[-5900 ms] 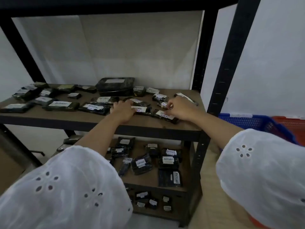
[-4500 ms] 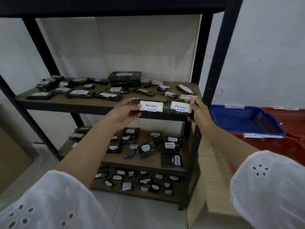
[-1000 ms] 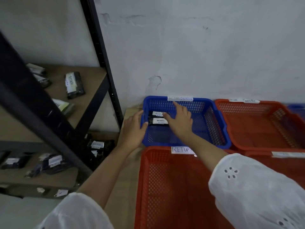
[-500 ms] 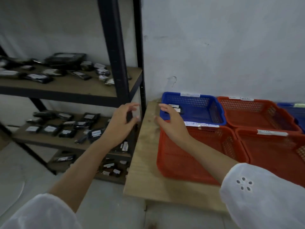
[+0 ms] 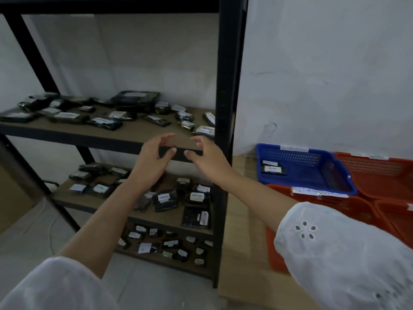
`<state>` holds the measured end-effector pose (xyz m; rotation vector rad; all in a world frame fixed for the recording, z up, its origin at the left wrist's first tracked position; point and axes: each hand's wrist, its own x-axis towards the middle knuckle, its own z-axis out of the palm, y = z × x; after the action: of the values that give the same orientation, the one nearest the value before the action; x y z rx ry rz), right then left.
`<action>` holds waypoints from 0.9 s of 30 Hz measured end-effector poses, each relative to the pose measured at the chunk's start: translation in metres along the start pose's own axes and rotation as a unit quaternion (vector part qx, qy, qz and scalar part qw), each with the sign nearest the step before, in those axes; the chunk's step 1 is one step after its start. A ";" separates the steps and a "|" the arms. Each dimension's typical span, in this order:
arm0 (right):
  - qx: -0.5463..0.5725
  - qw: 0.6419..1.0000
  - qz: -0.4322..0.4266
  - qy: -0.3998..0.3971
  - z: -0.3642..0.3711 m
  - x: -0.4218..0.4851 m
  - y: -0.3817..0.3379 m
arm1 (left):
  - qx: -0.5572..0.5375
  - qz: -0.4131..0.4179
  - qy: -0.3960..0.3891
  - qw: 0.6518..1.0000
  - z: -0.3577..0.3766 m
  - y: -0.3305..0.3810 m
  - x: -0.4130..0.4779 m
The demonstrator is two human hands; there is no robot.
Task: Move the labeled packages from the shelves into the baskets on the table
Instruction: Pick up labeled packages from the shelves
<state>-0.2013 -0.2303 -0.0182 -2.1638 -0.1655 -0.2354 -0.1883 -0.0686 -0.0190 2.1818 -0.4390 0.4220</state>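
Head camera looks at a black rack [image 5: 228,86] with the wooden worktop [image 5: 241,242] just to its right. The left hand [image 5: 154,162] and right hand [image 5: 207,159] are raised side by side in front of the rack's upper shelf [image 5: 138,133], level with its front edge. Both are spread wide with loosely curved fingers and hold nothing. They are close together but not touching.

Dark labeled packages [image 5: 105,123] lie scattered over that upper shelf, with a larger flat one [image 5: 136,99] at the back. More packages [image 5: 165,200] crowd the rack's middle shelf, and small ones [image 5: 145,247] sit on its lowest shelf.

Right of the rack, on the worktop, stands a blue basket [image 5: 297,156] against the wall. Two labeled packages [image 5: 273,168] lie in its corner nearest the rack. A red basket [image 5: 277,247] sits in front of the blue one, and another red basket [image 5: 375,168] stands farther from the rack. White eyelet sleeves [image 5: 335,253] cover both upper arms.
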 end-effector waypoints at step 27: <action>-0.387 0.894 0.189 0.120 0.044 0.165 0.005 | 0.333 -0.043 -0.231 0.913 -0.025 -0.159 0.241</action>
<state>-0.0351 -0.1922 -0.0083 -2.8593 0.5877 -0.3846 0.0919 0.0040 -0.0059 2.9723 -0.4978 -0.0210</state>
